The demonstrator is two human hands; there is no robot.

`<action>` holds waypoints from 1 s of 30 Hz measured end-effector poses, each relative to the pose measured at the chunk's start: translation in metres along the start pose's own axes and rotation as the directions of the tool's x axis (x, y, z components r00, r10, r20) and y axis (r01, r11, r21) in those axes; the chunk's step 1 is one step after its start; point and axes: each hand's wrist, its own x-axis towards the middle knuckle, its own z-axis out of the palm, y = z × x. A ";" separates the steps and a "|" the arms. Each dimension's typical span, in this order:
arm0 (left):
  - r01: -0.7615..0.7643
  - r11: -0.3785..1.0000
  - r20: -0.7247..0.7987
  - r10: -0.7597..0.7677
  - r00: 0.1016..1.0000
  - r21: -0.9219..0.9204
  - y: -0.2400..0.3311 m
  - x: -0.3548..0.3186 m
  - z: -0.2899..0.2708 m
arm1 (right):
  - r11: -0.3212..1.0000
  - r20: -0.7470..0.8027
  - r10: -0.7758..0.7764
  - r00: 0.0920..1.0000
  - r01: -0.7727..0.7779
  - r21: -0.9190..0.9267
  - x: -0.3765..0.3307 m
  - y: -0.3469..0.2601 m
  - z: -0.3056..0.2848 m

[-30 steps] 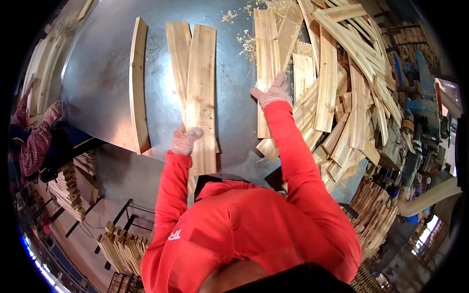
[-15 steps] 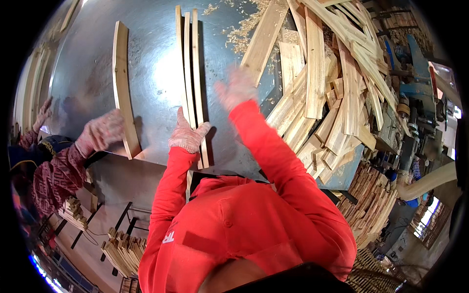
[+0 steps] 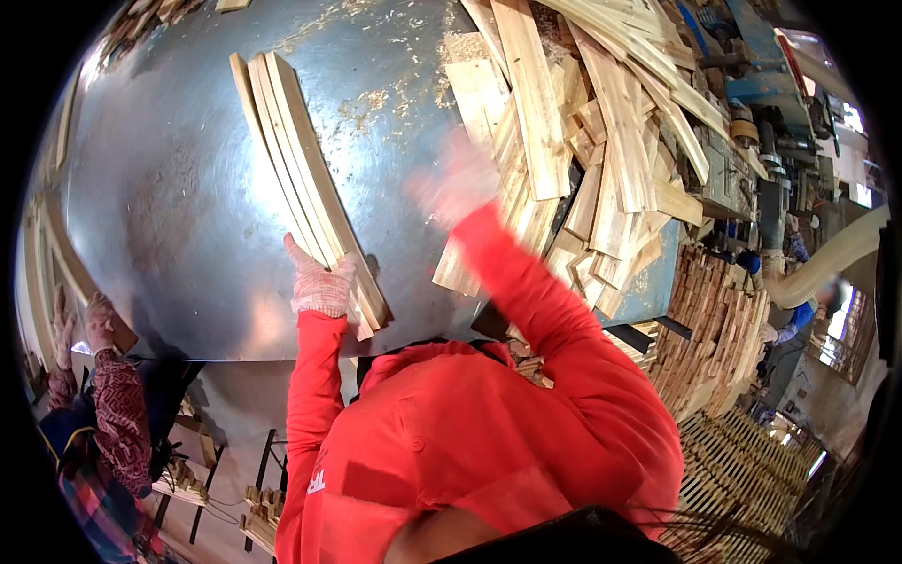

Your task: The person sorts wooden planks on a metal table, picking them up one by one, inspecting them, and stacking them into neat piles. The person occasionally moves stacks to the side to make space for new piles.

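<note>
My left hand (image 3: 324,282), in a pale work glove, grips the near end of a bundle of narrow wooden strips (image 3: 303,150). They lie side by side on the metal table, slanting away to the far left. My right hand (image 3: 458,179), also gloved, hovers over the table between this bundle and the heap of loose boards (image 3: 531,103). Motion smears its fingers, and nothing plainly shows in it. The heap covers the table's right side, its boards crossing at many angles.
At the far left, a co-worker's gloved hands (image 3: 99,324) are on a wooden strip (image 3: 70,254) near other strips. Wood shavings (image 3: 376,99) dot the metal table (image 3: 169,207). Stacked wood (image 3: 709,329) stands at right below the table edge, near a pale flexible hose (image 3: 832,258).
The strip bundle in my left hand now slants toward the far left and its strips sit closer together. The co-worker's strip has moved left, away from me. My right hand stays blurred.
</note>
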 end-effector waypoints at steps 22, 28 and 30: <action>0.103 0.951 -0.048 -0.093 0.994 0.291 0.044 -0.019 0.021 | 0.879 0.021 0.419 0.908 -0.411 0.241 -0.019 0.044 0.043; 0.040 0.958 0.022 -0.048 0.999 0.285 0.024 -0.007 -0.002 | 0.601 -0.069 0.116 0.991 -0.015 0.799 -0.086 0.116 0.058; -0.093 0.963 -0.018 0.100 0.995 0.252 -0.014 0.011 -0.010 | 0.208 0.028 0.022 0.999 -0.032 0.978 -0.122 0.132 0.049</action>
